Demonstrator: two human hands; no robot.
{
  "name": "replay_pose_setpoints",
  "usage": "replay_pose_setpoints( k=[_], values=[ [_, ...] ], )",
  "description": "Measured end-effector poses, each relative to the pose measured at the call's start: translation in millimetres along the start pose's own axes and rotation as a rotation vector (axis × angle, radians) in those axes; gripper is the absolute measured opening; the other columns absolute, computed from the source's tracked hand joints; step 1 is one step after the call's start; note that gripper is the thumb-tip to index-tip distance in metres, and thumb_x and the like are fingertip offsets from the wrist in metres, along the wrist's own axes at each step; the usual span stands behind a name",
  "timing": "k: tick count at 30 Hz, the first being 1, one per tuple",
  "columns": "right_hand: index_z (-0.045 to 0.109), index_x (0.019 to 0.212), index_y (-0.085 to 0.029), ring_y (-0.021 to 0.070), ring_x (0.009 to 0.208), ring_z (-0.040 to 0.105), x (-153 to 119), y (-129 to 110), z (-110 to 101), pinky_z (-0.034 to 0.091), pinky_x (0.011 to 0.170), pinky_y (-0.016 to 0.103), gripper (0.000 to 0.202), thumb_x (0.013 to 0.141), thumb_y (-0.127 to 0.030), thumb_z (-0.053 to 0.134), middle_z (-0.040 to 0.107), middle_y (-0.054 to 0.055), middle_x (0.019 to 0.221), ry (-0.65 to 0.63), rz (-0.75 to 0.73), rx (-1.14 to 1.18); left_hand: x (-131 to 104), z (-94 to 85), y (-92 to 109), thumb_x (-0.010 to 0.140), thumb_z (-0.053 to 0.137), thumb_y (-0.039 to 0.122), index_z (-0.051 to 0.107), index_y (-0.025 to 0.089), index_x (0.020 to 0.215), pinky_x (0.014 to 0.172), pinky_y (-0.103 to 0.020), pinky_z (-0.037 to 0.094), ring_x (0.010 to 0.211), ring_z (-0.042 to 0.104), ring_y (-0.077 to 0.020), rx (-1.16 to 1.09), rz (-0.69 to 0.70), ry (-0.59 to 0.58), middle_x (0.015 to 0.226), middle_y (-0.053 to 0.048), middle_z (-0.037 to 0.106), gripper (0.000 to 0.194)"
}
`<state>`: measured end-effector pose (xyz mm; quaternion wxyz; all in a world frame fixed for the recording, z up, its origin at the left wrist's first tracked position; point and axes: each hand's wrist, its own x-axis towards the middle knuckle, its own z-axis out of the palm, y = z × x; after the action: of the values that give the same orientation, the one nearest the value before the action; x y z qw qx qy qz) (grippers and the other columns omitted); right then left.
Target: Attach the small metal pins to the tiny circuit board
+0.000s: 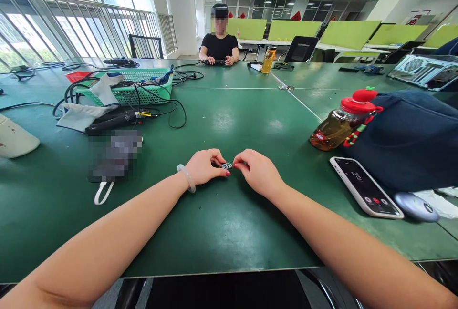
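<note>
Two bare forearms reach in over a dark green worktop (232,242), the hands meeting near the middle of the view. The left hand (202,167), with a pale bangle (186,178) at its wrist, has its grip closed on a small black-and-white piece (226,166), pinched between thumb and fingers just above the worktop. The right hand (259,173) has thumb and forefinger brought together at the piece's right end; whether that grip holds the piece or something tiny beside it, I cannot tell. To the right lie a lit phone (367,187), a rounded silver object (417,207), a red-lidded bottle (331,128) of amber liquid and a dark blue bag (422,137). To the left, a mint-green basket (152,93) stands among black cables (179,113). At the far side sits a person in a black T-shirt (219,47).
</note>
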<state>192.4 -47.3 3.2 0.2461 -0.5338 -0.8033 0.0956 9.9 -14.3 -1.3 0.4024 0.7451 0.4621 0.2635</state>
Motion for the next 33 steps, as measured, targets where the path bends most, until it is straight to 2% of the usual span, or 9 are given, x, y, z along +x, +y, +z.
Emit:
replay_pose_setpoints(
  k=[9, 14, 19, 23, 27, 33],
  values=[
    [0.062, 0.081, -0.021, 0.0120, 0.078, 0.055, -0.1, -3.1, 5.1, 0.040, 0.068, 0.023, 0.013, 0.084, -0.021, 0.050, 0.061, 0.000, 0.086, -0.010, -0.046, 0.027, -2.3, 0.4, 5.5, 0.055, 0.074, 0.033, 0.057, 0.018, 0.070, 0.068, -0.029, 0.047, 0.071, 0.061, -0.0156, 0.042, 0.047, -0.019, 0.074, -0.001, 0.066, 0.028],
    [0.062, 0.093, -0.022, 0.0121, 0.078, 0.055, -0.1, 1.0, 3.1, 0.041, 0.069, 0.024, 0.015, 0.085, -0.023, 0.049, 0.061, 0.001, 0.089, 0.018, -0.036, 0.045, -0.2, 0.0, 3.4, 0.055, 0.074, 0.032, 0.057, 0.017, 0.071, 0.070, -0.029, 0.047, 0.072, 0.061, -0.0157, 0.035, 0.038, 0.012, 0.075, -0.001, 0.066, 0.027],
    [0.060, 0.100, -0.023, 0.0118, 0.073, 0.055, 0.3, 3.5, 2.2, 0.040, 0.065, 0.024, 0.020, 0.080, -0.027, 0.057, 0.061, 0.001, 0.088, -0.022, 0.004, 0.036, 0.6, -1.4, 3.1, 0.057, 0.073, 0.025, 0.057, 0.015, 0.076, 0.071, -0.031, 0.049, 0.073, 0.062, -0.0157, -0.105, 0.011, 0.015, 0.076, -0.002, 0.067, 0.026],
    [0.061, 0.089, -0.022, 0.0111, 0.071, 0.054, -0.9, -0.3, 4.3, 0.038, 0.061, 0.023, 0.017, 0.082, -0.035, 0.053, 0.061, 0.000, 0.084, -0.003, 0.003, 0.017, 1.6, -2.7, 2.2, 0.061, 0.071, 0.025, 0.061, 0.014, 0.085, 0.077, -0.033, 0.049, 0.078, 0.064, -0.0176, -0.176, -0.005, -0.016, 0.082, -0.006, 0.069, 0.028],
    [0.059, 0.082, -0.021, 0.0106, 0.068, 0.054, -1.9, -5.0, 9.6, 0.035, 0.058, 0.023, 0.022, 0.082, -0.041, 0.051, 0.061, -0.001, 0.082, 0.029, -0.003, -0.054, 4.5, -1.5, 0.6, 0.067, 0.067, 0.026, 0.063, 0.012, 0.095, 0.086, -0.034, 0.046, 0.087, 0.063, -0.0181, -0.365, -0.047, -0.107, 0.092, -0.009, 0.069, 0.032],
    [0.058, 0.078, -0.020, 0.0109, 0.067, 0.054, -2.6, -10.2, 17.5, 0.032, 0.056, 0.023, 0.022, 0.081, -0.041, 0.051, 0.060, -0.001, 0.079, 0.031, -0.039, -0.175, 3.3, 2.8, -0.6, 0.067, 0.064, 0.014, 0.063, 0.012, 0.094, 0.079, -0.029, 0.049, 0.074, 0.063, -0.0119, -0.586, -0.167, -0.193, 0.082, -0.006, 0.070, 0.027]
  ],
)
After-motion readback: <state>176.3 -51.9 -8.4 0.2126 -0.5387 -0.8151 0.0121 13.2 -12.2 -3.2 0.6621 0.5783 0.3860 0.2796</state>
